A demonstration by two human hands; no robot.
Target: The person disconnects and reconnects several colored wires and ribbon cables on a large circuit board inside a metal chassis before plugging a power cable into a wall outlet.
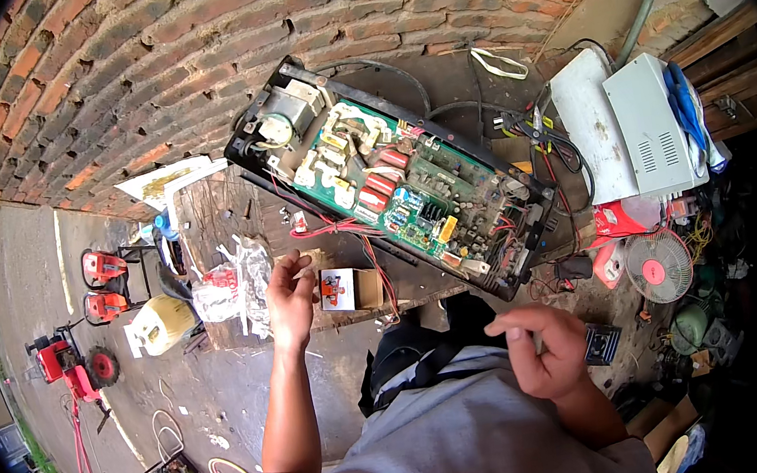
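An opened electrical unit lies tilted on the worn wooden table, showing a green circuit board, red components and wires. My left hand is over the near edge, between a crumpled plastic bag and a small open cardboard box, its fingers curled together; what they hold, if anything, is too small to tell. My right hand is below the unit's right end, index finger bent forward and the others curled in, their contents hidden. A small dark object shows just past its knuckles.
A brick wall rises behind. Right are cables, a pale metal cover, a fan and clutter. Left on the ground are orange machines, a red wheeled machine, a yellowish jug and hoses.
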